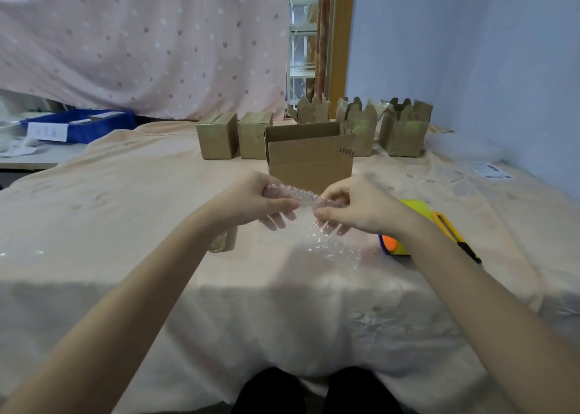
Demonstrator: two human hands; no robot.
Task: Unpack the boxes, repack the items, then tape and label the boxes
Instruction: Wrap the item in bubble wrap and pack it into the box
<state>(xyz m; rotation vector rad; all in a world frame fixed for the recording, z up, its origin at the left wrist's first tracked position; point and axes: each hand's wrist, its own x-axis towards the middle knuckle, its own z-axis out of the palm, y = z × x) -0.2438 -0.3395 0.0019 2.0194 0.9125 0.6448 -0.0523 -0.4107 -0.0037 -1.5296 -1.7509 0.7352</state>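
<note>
Dim, soft indoor light, broad shadow across the near tablecloth (282, 303), wide-angle bending at edges, slight overall blur.

Both arms extended, left hand (257, 198) and right hand (354, 208) curled, pinching
</note>
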